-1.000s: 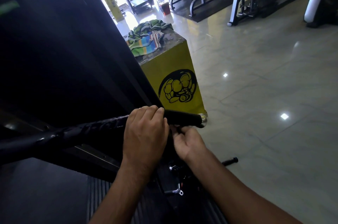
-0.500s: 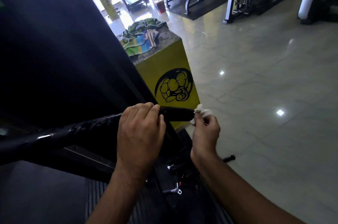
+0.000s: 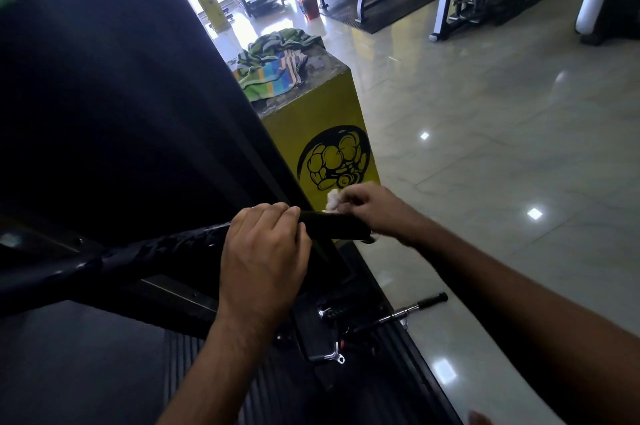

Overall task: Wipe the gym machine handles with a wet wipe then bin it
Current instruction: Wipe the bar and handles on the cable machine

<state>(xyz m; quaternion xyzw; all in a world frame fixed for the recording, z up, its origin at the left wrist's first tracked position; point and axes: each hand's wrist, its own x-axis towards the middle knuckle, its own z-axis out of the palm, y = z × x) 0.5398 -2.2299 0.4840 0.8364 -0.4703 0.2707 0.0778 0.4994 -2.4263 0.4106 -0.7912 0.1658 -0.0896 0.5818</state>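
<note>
Head view: the left hand (image 3: 266, 258) is wrapped over the black, rubber-gripped bar handle of the gym machine (image 3: 332, 226), with its fingers curled round it. Just past it, the right hand (image 3: 375, 208) pinches a crumpled white wet wipe (image 3: 333, 200) against the top of the handle near its free end. Behind them stands a yellow box with a black muscle logo (image 3: 311, 119). A striped green towel (image 3: 273, 67) is heaped on top of the box. A glossy pale tiled floor (image 3: 485, 147) spreads to the right.
</note>
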